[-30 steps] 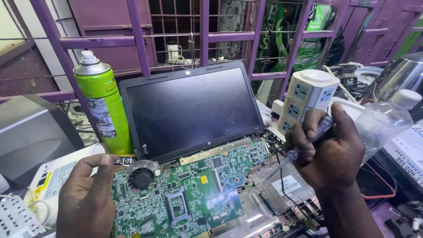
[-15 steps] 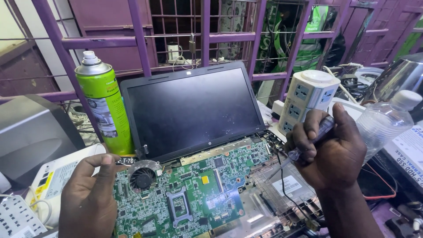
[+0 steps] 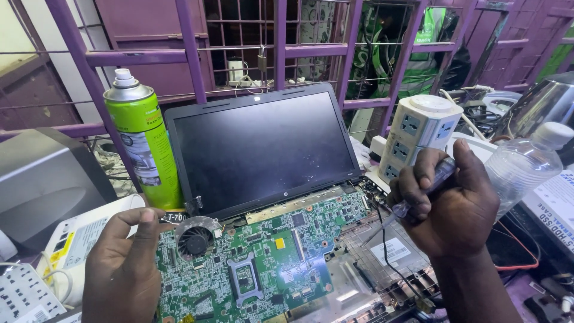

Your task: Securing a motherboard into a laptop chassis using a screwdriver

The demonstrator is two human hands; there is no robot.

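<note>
An opened laptop lies before me, its dark screen (image 3: pixel 263 149) upright and its green motherboard (image 3: pixel 257 263) bare, with a small round fan (image 3: pixel 194 238) at the board's left. My left hand (image 3: pixel 122 269) rests on the board's left edge beside the fan, fingers loosely curled and holding nothing I can see. My right hand (image 3: pixel 445 206) is closed around a clear-handled screwdriver (image 3: pixel 418 192), its tip pointing down-left toward the board's right edge.
A green spray can (image 3: pixel 143 143) stands left of the screen. A white multi-socket tower (image 3: pixel 415 134) and a clear plastic bottle (image 3: pixel 526 164) stand at the right. A grey device (image 3: pixel 42 185) and white box (image 3: pixel 78 236) sit left. Purple window bars (image 3: pixel 281 51) run behind.
Both hands stay almost where they were. The view has shifted slightly; the left thumb and fingers have opened a little near the fan.
</note>
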